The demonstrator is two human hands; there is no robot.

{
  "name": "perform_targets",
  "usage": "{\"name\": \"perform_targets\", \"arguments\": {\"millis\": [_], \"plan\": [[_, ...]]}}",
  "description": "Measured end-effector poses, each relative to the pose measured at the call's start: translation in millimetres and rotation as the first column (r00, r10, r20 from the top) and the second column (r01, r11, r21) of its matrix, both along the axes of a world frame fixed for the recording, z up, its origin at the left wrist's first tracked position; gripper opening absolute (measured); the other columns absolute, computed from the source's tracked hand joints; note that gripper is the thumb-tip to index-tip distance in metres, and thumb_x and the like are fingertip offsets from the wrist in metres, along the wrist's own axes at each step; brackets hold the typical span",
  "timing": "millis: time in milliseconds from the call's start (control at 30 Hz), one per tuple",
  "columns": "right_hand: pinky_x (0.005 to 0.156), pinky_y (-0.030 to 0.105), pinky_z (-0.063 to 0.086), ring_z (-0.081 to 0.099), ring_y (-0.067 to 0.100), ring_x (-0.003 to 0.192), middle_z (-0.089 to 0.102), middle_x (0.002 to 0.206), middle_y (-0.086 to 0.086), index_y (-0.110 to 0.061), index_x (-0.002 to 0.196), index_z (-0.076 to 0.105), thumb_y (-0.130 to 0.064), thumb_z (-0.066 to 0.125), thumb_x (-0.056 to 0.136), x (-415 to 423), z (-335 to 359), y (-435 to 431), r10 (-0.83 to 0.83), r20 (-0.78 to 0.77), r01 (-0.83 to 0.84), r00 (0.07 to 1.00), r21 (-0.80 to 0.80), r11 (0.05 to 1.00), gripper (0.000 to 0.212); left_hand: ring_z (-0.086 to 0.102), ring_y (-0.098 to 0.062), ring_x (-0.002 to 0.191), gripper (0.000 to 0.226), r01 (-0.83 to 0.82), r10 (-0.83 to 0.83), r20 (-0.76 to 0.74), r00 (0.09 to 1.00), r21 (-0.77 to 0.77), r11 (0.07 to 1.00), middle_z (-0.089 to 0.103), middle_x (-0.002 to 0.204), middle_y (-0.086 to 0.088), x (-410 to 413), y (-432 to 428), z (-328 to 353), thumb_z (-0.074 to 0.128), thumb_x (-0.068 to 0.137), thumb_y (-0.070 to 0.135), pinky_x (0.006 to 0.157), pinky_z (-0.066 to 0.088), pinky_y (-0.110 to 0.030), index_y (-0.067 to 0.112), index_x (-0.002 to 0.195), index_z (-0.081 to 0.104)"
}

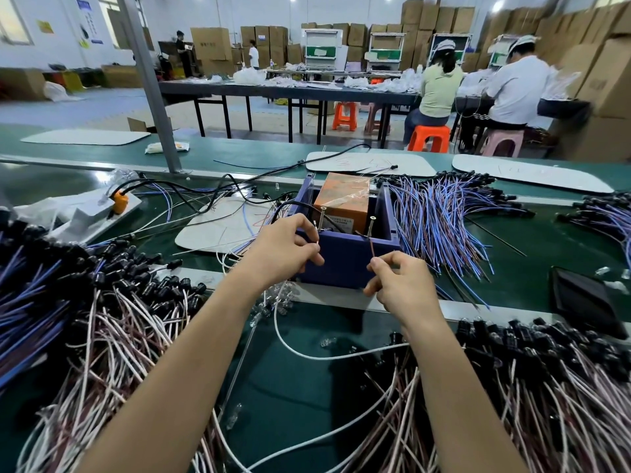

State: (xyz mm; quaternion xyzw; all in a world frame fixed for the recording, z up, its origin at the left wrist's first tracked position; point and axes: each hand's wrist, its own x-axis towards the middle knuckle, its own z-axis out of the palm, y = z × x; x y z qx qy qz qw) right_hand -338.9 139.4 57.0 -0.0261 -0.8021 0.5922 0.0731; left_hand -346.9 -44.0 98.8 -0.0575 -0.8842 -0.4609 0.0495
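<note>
Left hand (pixel 290 249) pinches white wire (pixel 317 243) end beside left screw (pixel 322 217); right hand (pixel 397 285) pinches brown wire (pixel 372 249) just below right screw (pixel 372 226).

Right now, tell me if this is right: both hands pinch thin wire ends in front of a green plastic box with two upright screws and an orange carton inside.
The plastic box is purple-blue, not green, as the head view shows. The left hand and right hand do pinch thin wire ends before it, with two upright screws and an orange carton inside.
</note>
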Motion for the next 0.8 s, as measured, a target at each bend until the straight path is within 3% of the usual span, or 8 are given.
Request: {"name": "perform_targets", "arguments": {"millis": [267,500,667,800], "plan": [[0.048,0.022,0.028,0.042,-0.001,0.032,0.062,0.045,0.000,-0.016,0.076,0.057,-0.017,0.050,0.098,-0.7,0.3,-0.7,0.009,0.012,-0.009,1.000,0.002,1.000,0.023,0.048,0.003,0.042,0.017,-0.097,0.086,-0.105,0.991,-0.104,0.990,0.070,0.061,0.009,-0.8,4.8,-2.7,0.058,0.092,0.015,0.046,0.039,-0.012,0.024,0.079,0.051],[0.047,0.020,0.029,0.041,-0.001,0.032,0.061,0.045,0.000,-0.016,0.077,0.058,-0.017,0.050,0.098,0.9,2.0,-0.9,0.013,0.019,-0.013,1.000,0.000,1.000,0.023,0.054,0.005,0.056,0.013,-0.219,0.183,-0.194,0.964,-0.188,0.957,0.067,0.056,0.011,-1.2,10.3,-5.7,0.057,0.092,0.023,0.063,0.045,-0.025,0.027,0.081,0.053],[0.049,0.021,0.029,0.041,-0.002,0.031,0.061,0.046,0.000,-0.016,0.077,0.058,-0.016,0.050,0.098,1.2,2.3,-0.4,0.019,0.019,-0.018,1.000,-0.004,1.000,0.023,0.064,-0.018,0.080,0.007,-0.309,0.249,-0.245,0.937,-0.250,0.918,0.070,0.068,0.004,2.6,16.0,-4.1,0.055,0.091,0.028,0.075,0.053,-0.036,0.025,0.088,0.061],[0.048,0.022,0.029,0.041,-0.001,0.031,0.061,0.045,0.000,-0.016,0.076,0.058,-0.017,0.050,0.098,1.2,1.9,-0.3,0.022,0.021,-0.022,1.000,-0.006,1.000,0.023,0.065,-0.023,0.083,0.006,-0.314,0.251,-0.246,0.936,-0.265,0.912,0.070,0.074,0.000,5.1,17.3,-1.4,0.056,0.089,0.027,0.076,0.054,-0.040,0.026,0.085,0.059]]}}
